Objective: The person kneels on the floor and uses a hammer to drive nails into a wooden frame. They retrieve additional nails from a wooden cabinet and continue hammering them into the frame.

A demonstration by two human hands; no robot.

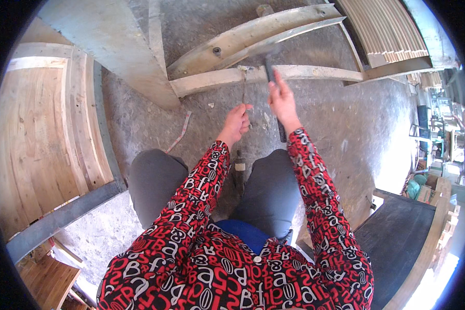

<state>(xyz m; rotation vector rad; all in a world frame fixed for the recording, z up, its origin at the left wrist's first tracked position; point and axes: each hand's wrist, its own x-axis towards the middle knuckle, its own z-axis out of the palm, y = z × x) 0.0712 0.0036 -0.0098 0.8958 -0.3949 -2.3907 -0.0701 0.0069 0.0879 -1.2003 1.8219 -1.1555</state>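
Chisel (244, 88) stands upright, tip on the wooden rail (294, 72) lying across the concrete floor (346, 129), just beyond the fingertips. Left hand (235, 124) is clenched round the chisel's lower shaft. Right hand (283, 101) grasps the dark hammer (272, 77), its handle running back under the palm, its head raised just right of the chisel top. Judged step: driving the chisel into the rail. The next move calls for a square blow clear of the left knuckles.
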